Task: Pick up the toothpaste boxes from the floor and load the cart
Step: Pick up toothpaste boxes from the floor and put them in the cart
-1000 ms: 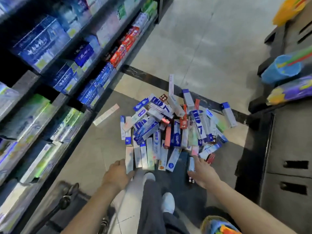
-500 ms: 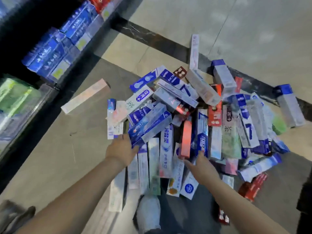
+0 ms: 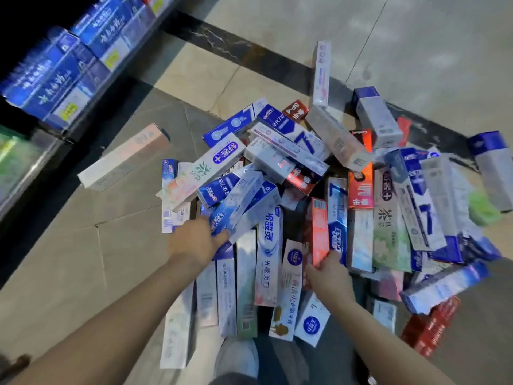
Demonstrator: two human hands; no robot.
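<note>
You are looking down at a heap of toothpaste boxes [image 3: 319, 207] spread across the tiled floor [image 3: 83, 245] — blue, white, red, orange and green cartons lying crossed over one another; your left hand [image 3: 195, 241] reaches into the near left edge of the heap, its fingers against the end of a blue-and-white box [image 3: 238, 207] that slants up across the heap, though whether they have closed round it you cannot tell from here; your right hand [image 3: 329, 276] is at the near middle of the heap, its fingertips touching the bottom end of an orange box [image 3: 320, 232], the grip itself hidden behind the back of the hand; a pale pink box [image 3: 125, 157] lies by itself to the left of the heap; further left stands a shelf [image 3: 55, 79] stocked with blue cartons; your grey shoe [image 3: 236, 357] shows at the heap's near edge — no cart is visible.
</note>
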